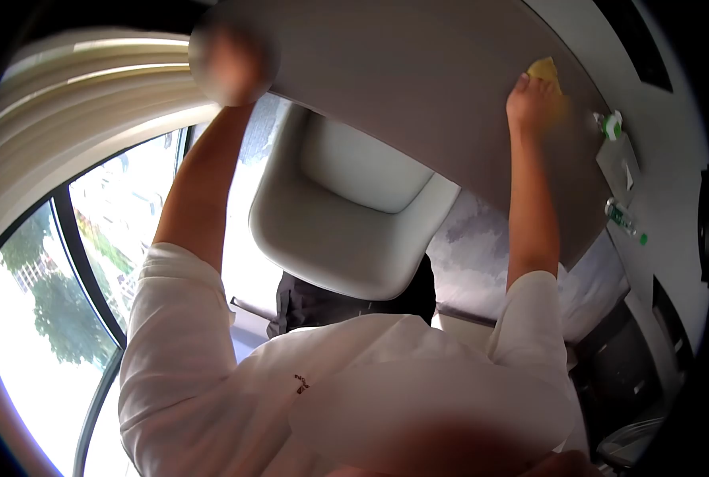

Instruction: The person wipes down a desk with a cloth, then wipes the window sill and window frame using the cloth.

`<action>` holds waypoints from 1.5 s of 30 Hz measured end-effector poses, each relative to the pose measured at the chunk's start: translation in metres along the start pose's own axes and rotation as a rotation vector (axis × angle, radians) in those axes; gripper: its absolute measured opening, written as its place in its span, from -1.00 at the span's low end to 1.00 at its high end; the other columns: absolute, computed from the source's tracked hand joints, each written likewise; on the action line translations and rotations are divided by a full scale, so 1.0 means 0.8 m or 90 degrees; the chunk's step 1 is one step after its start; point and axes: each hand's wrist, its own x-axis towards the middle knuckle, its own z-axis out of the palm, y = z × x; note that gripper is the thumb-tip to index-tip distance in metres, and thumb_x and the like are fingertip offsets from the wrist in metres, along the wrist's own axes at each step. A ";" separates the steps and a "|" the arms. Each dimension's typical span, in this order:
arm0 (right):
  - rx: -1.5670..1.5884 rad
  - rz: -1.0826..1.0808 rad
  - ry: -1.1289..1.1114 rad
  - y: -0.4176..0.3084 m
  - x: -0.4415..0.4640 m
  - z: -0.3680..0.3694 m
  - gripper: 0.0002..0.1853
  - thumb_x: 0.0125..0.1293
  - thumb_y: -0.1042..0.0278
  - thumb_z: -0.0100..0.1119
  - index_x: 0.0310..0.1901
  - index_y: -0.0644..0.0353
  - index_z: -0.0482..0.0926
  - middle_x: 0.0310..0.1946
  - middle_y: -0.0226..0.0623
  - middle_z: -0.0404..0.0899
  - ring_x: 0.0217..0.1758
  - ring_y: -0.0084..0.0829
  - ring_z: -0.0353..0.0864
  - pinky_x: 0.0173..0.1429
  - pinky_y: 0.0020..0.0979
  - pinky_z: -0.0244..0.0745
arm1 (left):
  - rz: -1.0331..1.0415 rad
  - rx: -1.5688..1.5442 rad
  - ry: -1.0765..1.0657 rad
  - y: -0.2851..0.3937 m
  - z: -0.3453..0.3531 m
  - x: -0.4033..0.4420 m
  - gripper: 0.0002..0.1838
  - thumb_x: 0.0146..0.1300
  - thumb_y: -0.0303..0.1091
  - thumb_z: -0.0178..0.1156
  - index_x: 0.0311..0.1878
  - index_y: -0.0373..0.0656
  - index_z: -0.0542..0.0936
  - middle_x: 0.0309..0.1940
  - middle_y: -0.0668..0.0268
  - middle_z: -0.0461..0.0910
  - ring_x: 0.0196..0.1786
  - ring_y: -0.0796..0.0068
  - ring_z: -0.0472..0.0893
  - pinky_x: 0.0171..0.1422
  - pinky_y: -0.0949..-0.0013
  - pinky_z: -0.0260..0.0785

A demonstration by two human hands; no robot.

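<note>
My right hand (pixel 528 105) is closed on a yellow cloth (pixel 543 70), which pokes out past the fingers over the right part of the grey-brown table (pixel 386 71). Part of that hand and of the tabletop beside it is blurred. At the upper left, my left hand (pixel 233 63) is near the table's edge, beside the curtain. A round blur covers it, so its fingers and anything in them cannot be made out.
A white chair (pixel 346 230) stands against the near edge of the table. Along the right side are a green-and-white packet (pixel 610 125), a pale flat box (pixel 618 167) and a clear bottle with a green cap (pixel 625 219). Cream curtains (pixel 108 75) and a window (pixel 52 294) are on the left.
</note>
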 end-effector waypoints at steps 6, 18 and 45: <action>0.183 -0.153 0.039 -0.203 0.077 0.031 -0.48 0.60 0.06 -0.22 0.25 0.33 0.51 0.39 0.10 0.41 0.57 0.11 0.18 0.63 -0.01 0.00 | -0.214 -0.075 -0.011 0.075 -0.090 0.080 -0.60 0.10 -0.21 0.33 0.02 -0.10 0.56 -0.16 0.21 0.60 -0.10 0.08 0.60 0.05 -0.05 0.37; 0.206 -0.479 0.107 -0.530 0.111 0.010 -0.48 0.52 0.07 -0.07 0.25 0.33 0.55 0.40 0.00 0.43 0.58 -0.08 0.21 0.68 -0.03 -0.06 | -0.287 -0.128 -0.093 0.078 -0.090 0.073 -0.43 0.21 -0.20 0.27 0.28 -0.18 0.49 0.34 0.10 0.46 0.41 -0.03 0.39 0.50 -0.17 0.13; 0.169 -0.226 -0.120 -0.387 0.156 -0.057 -0.42 0.62 0.02 -0.25 0.50 0.18 0.31 0.60 -0.21 0.14 0.69 -0.18 -0.03 0.71 -0.11 -0.08 | -0.319 -0.149 -0.192 0.077 -0.088 0.058 -0.47 0.42 -0.16 0.03 0.42 -0.06 0.39 0.58 0.23 0.22 0.65 0.12 0.09 0.67 -0.23 -0.27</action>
